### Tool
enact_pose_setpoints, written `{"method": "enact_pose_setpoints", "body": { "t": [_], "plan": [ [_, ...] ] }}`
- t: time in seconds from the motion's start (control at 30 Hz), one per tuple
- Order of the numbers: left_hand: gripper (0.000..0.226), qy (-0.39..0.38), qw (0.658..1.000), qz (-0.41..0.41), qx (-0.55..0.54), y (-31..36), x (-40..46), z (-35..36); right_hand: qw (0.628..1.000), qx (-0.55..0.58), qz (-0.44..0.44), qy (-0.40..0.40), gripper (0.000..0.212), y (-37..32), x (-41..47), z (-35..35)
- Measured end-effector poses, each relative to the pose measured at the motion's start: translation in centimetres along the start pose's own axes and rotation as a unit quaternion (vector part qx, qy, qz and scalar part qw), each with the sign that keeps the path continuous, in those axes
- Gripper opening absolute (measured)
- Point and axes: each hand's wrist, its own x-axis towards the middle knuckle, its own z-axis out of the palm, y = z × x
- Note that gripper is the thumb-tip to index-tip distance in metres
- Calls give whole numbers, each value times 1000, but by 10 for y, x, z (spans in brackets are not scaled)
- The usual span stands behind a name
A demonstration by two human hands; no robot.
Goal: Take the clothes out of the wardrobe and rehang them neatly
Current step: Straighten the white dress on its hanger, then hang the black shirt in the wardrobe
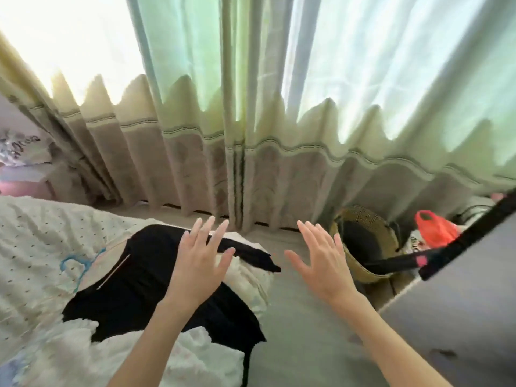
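Note:
A black garment lies spread over white clothes on the bed, with a light blue hanger just left of it. My left hand hovers above the black garment with its fingers spread and straight, holding nothing. My right hand is raised over the floor to the right of the bed, fingers also spread and empty. No wardrobe is in view.
Green and beige curtains hang across the back. A woven basket stands on the floor at the right, beside a red plastic bag. A grey surface with a black strap fills the right side.

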Motion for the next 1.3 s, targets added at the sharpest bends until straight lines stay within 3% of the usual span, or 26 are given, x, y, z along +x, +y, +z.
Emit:
{"method": "enact_pose_setpoints", "body": {
  "t": [0.3, 0.57, 0.73, 0.87, 1.07, 1.2, 1.3],
  "plan": [
    [56, -55, 973, 195, -108, 270, 48, 74, 969, -69, 224, 82, 63, 201, -119, -148],
    [63, -151, 904, 369, -154, 491, 18, 139, 897, -137, 397, 138, 62, 324, -247, -245],
    [79, -181, 855, 440, -206, 577, 20, 158, 858, -158, 458, 171, 59, 363, -300, -280],
    [64, -204, 819, 496, -205, 640, 28, 173, 828, -178, 501, 180, 58, 392, -324, -298],
    [88, -256, 776, 537, -208, 713, 50, 223, 796, -196, 537, 199, 57, 453, -324, -321],
    [54, -276, 760, 563, -172, 755, 65, 238, 790, -206, 541, 203, 55, 491, -310, -330],
    [48, -255, 752, 579, -185, 792, 82, 239, 788, -234, 527, 215, 53, 520, -303, -344]
  ]
}}
